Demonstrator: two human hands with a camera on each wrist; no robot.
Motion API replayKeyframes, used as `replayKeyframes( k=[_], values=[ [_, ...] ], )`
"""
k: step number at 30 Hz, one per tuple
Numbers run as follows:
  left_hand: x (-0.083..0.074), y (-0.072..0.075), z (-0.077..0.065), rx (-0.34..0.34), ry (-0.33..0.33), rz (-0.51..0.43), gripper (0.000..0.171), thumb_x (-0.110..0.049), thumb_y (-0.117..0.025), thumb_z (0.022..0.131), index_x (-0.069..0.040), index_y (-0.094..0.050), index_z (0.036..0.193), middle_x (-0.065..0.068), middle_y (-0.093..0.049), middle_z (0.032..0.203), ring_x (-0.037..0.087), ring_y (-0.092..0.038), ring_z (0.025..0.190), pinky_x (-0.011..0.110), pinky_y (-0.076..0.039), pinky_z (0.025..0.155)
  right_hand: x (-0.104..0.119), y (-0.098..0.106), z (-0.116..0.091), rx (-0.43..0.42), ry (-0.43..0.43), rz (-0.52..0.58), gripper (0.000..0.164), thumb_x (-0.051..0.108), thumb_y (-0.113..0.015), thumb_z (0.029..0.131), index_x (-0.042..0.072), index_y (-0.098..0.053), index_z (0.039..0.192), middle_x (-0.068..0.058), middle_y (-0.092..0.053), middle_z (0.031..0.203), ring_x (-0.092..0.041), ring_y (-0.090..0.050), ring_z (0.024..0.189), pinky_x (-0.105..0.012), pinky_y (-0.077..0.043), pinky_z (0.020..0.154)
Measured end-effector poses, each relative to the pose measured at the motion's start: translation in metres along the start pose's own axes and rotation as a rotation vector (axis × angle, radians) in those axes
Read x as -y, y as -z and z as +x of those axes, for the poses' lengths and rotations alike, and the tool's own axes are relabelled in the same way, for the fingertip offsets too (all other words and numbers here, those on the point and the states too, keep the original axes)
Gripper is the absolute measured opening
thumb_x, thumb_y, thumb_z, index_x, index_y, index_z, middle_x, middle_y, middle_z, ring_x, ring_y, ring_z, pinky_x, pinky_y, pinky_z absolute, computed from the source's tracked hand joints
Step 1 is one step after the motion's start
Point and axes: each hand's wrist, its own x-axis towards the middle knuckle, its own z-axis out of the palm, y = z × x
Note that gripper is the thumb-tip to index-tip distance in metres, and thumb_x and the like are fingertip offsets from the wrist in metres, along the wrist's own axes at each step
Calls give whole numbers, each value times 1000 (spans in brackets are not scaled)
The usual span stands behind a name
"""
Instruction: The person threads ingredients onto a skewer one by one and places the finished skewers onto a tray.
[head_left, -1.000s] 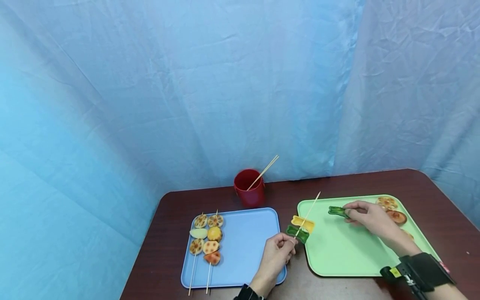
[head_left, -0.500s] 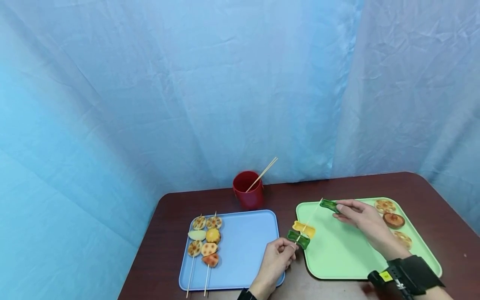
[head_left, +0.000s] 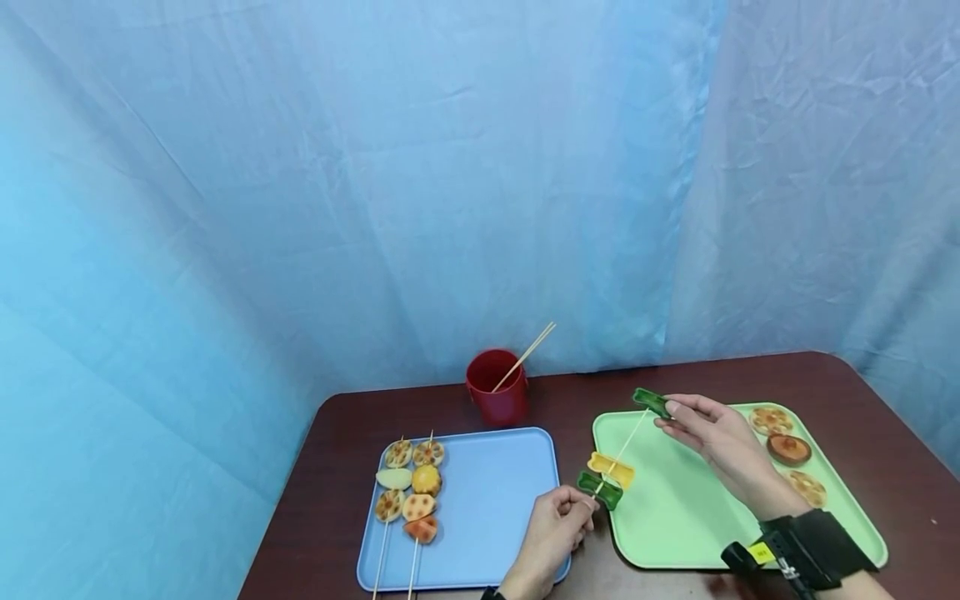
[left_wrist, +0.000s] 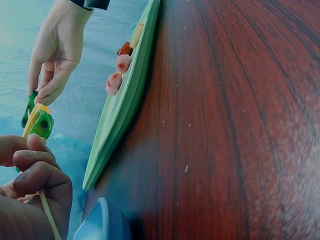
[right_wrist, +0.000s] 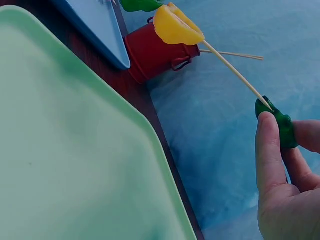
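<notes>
My left hand (head_left: 551, 533) pinches the lower part of a wooden skewer (right_wrist: 232, 69) that slants up to the right. Threaded on it are a green pepper piece (head_left: 600, 490), just above the fingers, and a yellow pepper piece (head_left: 611, 470) beyond that. Between thumb and fingers my right hand (head_left: 723, 450) holds a second green pepper piece (right_wrist: 277, 122) at the skewer's upper end. In the right wrist view the skewer's tip touches that piece; whether it has pierced it I cannot tell. Under the right hand lies a green tray (head_left: 675, 517).
Two lotus slices and a mushroom (head_left: 789, 450) lie along the green tray's right side. On the blue tray (head_left: 495, 517) to the left rest two filled skewers (head_left: 420, 506). A red bucket (head_left: 498, 400) with thin sticks (head_left: 528, 354) stands at the back, before a blue curtain.
My right hand has moved left, bringing its green pepper piece to the tip of the skewer. The left hand has stayed nearly still, and the view has tilted up slightly.
</notes>
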Motion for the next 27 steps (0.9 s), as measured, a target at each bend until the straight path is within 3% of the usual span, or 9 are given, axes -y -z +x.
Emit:
replayKeyframes(
  k=[13, 20, 27],
  values=[
    [-3, -2, -1, 12, -20, -19, 16, -8, -63, 94, 6, -69, 98, -3, -58, 67, 6, -42, 53, 20, -34, 48, -5, -4, -1, 34, 36, -44, 39, 18, -64, 104, -3, -55, 134, -5, -63, 121, -15, -71, 109, -32, -53, 99],
    [-4, -3, -1, 8, -18, -24, 16, -9, -64, 95, 6, -69, 97, -3, -58, 67, 6, -42, 53, 19, -34, 48, -7, -10, -4, 22, 24, -110, 47, 23, -67, 102, -7, -54, 136, -6, -63, 123, -15, -71, 109, -33, -52, 100],
    [-5, -5, -2, -1, -31, -33, 13, -8, -64, 94, 4, -69, 95, -3, -58, 67, 5, -42, 53, 19, -34, 48, -9, -12, -4, 20, 4, -103, 44, 22, -67, 102, -7, -56, 134, -6, -63, 123, -14, -72, 108, -34, -52, 100]
  ],
)
